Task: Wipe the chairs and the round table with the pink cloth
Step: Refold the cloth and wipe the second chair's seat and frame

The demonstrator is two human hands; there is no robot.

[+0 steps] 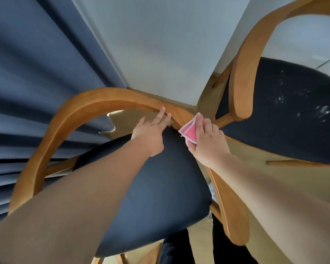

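Forearms: both reach out from under my view over the near wooden chair with the dark padded seat point(154, 187).
Left hand point(151, 134): fingers loosely spread, tips resting on the curved wooden backrest rail point(95, 101), steadying it, I judge.
Right hand point(208, 141): fingers together, pressing the folded pink cloth point(189, 131) flat on the rail's right end.
Risk: cloth could slide off the narrow rounded rail if my pressure drifts sideways.
Risk: second dark-seated wooden chair point(286, 111) shows white specks; easy to skip.
Round table: not in view.
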